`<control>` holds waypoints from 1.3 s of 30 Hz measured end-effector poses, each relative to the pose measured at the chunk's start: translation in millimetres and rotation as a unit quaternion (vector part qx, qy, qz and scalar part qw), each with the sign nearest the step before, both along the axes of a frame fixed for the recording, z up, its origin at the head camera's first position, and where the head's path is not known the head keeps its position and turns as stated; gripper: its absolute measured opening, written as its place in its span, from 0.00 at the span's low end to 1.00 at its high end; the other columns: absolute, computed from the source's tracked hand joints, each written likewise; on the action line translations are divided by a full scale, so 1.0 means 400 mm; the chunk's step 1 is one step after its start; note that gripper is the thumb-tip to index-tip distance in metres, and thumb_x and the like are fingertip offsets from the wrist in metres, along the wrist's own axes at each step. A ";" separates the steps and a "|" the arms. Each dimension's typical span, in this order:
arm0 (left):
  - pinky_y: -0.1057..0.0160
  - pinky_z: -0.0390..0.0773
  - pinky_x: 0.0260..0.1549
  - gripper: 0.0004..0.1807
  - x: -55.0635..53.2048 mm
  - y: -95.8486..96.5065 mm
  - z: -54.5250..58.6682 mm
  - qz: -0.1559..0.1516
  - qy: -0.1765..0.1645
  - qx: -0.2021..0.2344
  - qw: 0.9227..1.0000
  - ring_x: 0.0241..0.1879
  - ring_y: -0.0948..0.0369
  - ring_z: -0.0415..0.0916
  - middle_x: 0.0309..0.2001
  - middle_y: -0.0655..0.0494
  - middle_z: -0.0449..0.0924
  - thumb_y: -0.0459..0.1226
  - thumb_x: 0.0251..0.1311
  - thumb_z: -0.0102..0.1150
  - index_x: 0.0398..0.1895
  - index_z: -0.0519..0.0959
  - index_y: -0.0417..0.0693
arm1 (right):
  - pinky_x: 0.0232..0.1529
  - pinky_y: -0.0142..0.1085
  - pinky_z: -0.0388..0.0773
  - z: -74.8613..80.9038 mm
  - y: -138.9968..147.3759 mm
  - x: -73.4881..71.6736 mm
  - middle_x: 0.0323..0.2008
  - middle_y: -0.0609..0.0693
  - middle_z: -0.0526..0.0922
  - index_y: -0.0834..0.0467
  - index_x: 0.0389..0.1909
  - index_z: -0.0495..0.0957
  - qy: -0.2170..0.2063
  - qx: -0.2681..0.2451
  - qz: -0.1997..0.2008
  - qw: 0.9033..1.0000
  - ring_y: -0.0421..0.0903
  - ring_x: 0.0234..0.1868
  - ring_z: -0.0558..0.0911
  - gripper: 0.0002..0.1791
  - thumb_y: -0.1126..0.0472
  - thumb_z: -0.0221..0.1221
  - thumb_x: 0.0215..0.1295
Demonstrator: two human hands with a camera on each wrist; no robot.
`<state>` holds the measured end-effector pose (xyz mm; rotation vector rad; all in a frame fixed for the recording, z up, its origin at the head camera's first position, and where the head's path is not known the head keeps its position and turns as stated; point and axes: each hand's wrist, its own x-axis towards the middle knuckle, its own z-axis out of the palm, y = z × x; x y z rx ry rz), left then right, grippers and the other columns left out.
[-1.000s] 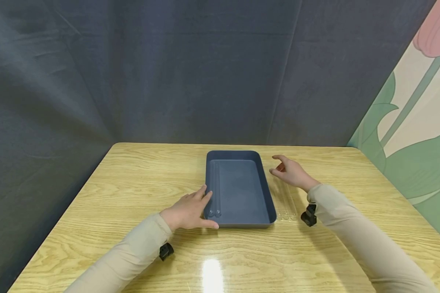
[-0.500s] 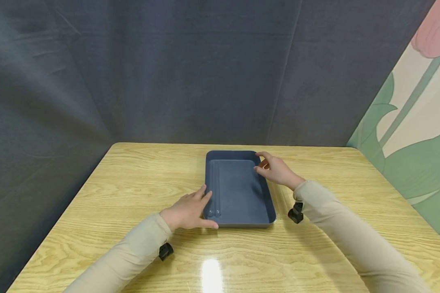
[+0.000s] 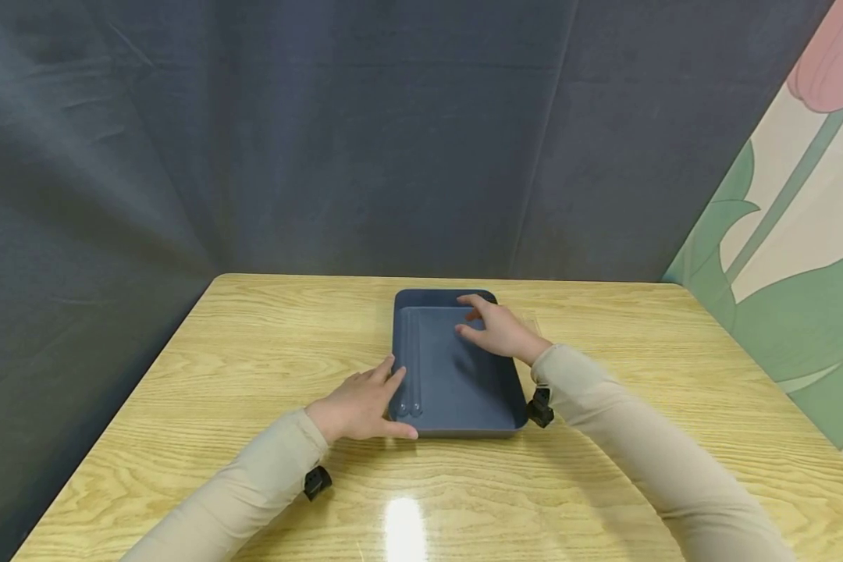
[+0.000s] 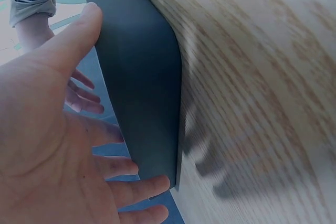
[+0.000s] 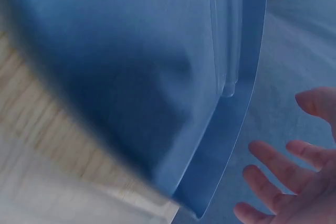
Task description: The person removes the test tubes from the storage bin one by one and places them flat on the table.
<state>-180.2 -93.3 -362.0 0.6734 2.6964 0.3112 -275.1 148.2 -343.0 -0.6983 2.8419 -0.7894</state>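
The right hand is now farther left, above the tray, its grip spread and empty, the left hand relaxed by the near-left corner, while two clear tubes inside, along the left wall, look light, slick and breakable, best pinched mid-length.

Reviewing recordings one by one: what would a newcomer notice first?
Probably the dark blue rectangular tray on the pale wood-grain table, clear slender tubes inside along its left side. The right hand hovers over the tray's far right; the left hand is at its near left corner.
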 end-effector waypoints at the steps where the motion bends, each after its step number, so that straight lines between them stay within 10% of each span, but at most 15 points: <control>1: 0.43 0.55 0.67 0.52 -0.001 0.000 -0.001 0.000 0.001 0.000 1.000 0.70 0.43 0.52 0.75 0.40 0.38 0.63 0.54 0.53 0.73 0.49 0.43 | 0.47 0.48 0.79 0.000 -0.005 0.000 0.57 0.66 0.74 0.61 0.68 0.58 0.001 -0.001 0.005 1.000 0.58 0.53 0.78 0.31 0.54 0.53 0.67; 39: 0.42 0.57 0.66 0.52 -0.001 0.000 0.000 -0.001 0.003 0.002 1.000 0.70 0.42 0.54 0.74 0.40 0.39 0.63 0.54 0.54 0.73 0.50 0.43 | 0.42 0.44 0.81 -0.073 -0.137 -0.025 0.49 0.63 0.80 0.61 0.67 0.59 0.003 0.057 0.035 0.998 0.52 0.38 0.84 0.33 0.54 0.56 0.65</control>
